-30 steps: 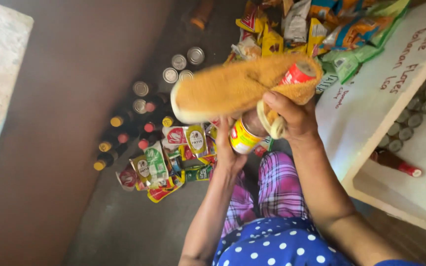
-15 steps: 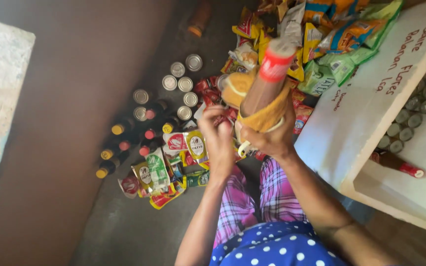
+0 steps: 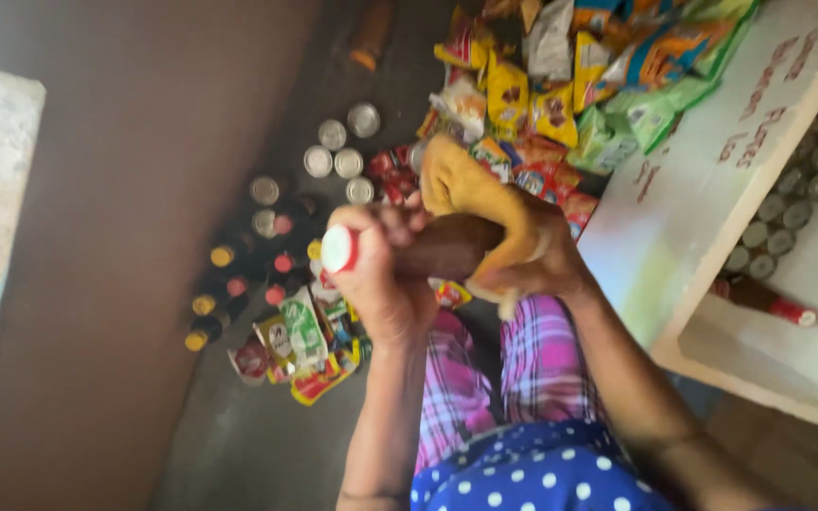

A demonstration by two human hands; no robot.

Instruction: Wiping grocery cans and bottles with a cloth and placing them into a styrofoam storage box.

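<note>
Hands gripped one dark brown bottle, held sideways over the lap: left hand clenched around the red-capped neck end, right hand wrapped a yellow cloth around the body. Below them, on the floor, stood capped bottles and silver-lidded cans, with loose sachets just beside. Snack packets were piled beyond. White shelf unit stood at right, cans and a lying bottle inside.
</note>
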